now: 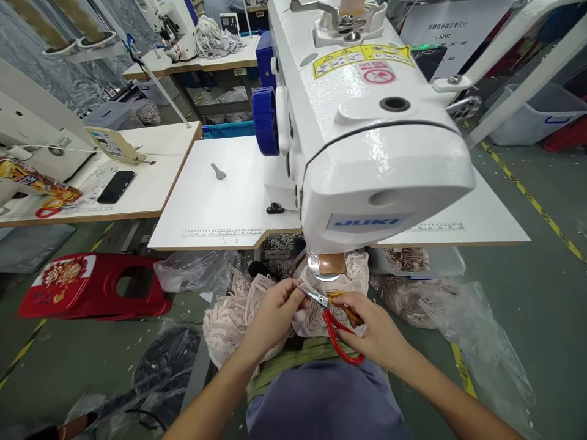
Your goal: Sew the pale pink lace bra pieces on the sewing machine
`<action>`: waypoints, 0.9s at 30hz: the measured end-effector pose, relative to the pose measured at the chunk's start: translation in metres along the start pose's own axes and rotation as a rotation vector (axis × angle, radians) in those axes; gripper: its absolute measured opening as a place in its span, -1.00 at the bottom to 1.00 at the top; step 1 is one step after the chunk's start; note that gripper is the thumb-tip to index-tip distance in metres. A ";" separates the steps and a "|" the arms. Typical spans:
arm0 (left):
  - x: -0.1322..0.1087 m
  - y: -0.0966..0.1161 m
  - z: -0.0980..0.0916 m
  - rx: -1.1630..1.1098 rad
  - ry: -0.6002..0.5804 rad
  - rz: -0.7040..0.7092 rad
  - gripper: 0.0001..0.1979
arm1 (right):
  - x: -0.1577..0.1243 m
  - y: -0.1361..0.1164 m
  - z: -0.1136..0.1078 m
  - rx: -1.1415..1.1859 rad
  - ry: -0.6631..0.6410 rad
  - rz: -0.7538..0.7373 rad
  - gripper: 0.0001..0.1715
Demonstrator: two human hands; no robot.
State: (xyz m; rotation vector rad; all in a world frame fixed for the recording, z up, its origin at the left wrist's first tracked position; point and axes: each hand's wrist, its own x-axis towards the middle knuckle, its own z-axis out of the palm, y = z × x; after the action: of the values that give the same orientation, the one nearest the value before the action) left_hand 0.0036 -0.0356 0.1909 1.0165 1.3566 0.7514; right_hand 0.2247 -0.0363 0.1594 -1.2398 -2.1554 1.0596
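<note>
My right hand point(373, 324) is closed round a pair of scissors point(334, 333) with a red handle loop. An orange part, seemingly the other loop, shows beneath its fingers. The metal blades point left, toward my left hand point(279, 305). That hand pinches something small at the blade tips, seemingly an edge of pale pink lace fabric; the fingers hide the exact piece. More pale pink lace fabric point(229, 324) is heaped on my lap, to the left and between the hands. Just above the hands is the head of a white sewing machine point(380, 177).
A white table point(220, 201) with a ruler strip surrounds the machine. To the left lie a red plastic stool point(92, 287) and a neighbouring table with a phone point(116, 186). Clear plastic bags point(477, 330) and a bin of lace point(447, 261) are at the right.
</note>
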 end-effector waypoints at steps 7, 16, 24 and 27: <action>0.002 0.002 0.000 -0.033 0.027 -0.003 -0.61 | -0.007 0.003 0.000 0.064 0.045 -0.032 -0.43; 0.002 -0.001 0.000 -0.045 0.012 -0.036 -0.64 | -0.004 -0.001 0.004 0.064 0.000 0.016 -0.45; 0.003 -0.003 -0.003 0.061 0.038 -0.004 -0.69 | 0.007 -0.002 -0.003 0.070 -0.044 0.095 -0.57; 0.002 0.001 -0.002 0.062 0.057 -0.001 -0.66 | 0.002 0.001 -0.007 0.058 -0.042 0.102 -0.61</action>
State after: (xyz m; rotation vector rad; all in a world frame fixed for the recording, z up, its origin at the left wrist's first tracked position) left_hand 0.0022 -0.0336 0.1909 1.0503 1.4365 0.7466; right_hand 0.2284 -0.0315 0.1630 -1.3234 -2.0966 1.1911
